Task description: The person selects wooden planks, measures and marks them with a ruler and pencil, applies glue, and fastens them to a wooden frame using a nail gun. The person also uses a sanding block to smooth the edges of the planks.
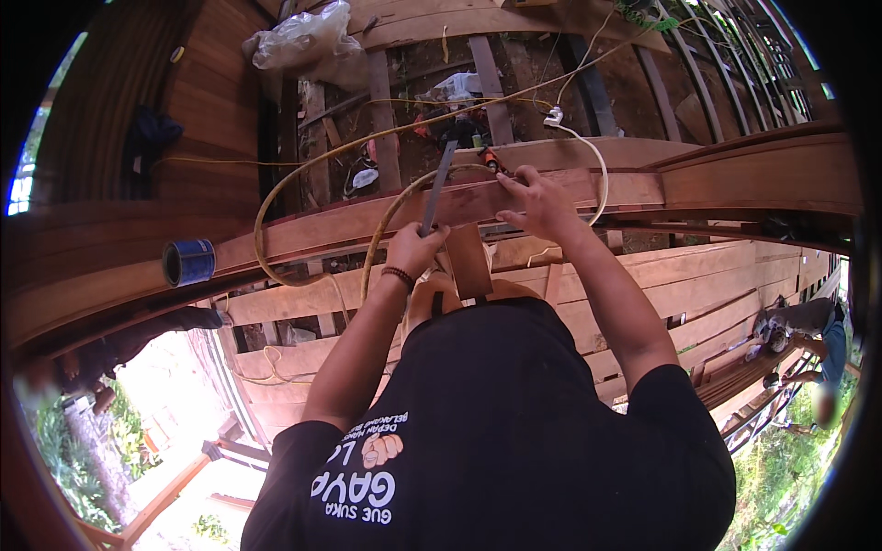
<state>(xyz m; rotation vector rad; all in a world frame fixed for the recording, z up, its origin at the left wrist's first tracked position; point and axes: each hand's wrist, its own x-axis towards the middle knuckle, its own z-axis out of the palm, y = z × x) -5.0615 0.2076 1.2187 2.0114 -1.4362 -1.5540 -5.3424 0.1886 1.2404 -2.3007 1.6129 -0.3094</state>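
My left hand [415,252] is closed around the lower end of a long, flat grey metal strip [439,184], which slants up across the wooden beam [551,190]. A beaded bracelet is on that wrist. My right hand [540,204] is over the beam, thumb and fingers apart, and I see nothing held in it. Just beyond its fingertips lies a small orange-and-black tool [491,162], partly hidden, so its kind is unclear. A short wooden board [469,262] sticks out from the beam towards me, between my hands.
A yellow hose [266,207] loops over the beam, beside a blue cylindrical can [189,263]. Beyond are open floor joists [491,87], a white cable connector [553,117] and clear plastic sheeting [308,41]. Another person [831,354] is at the far right.
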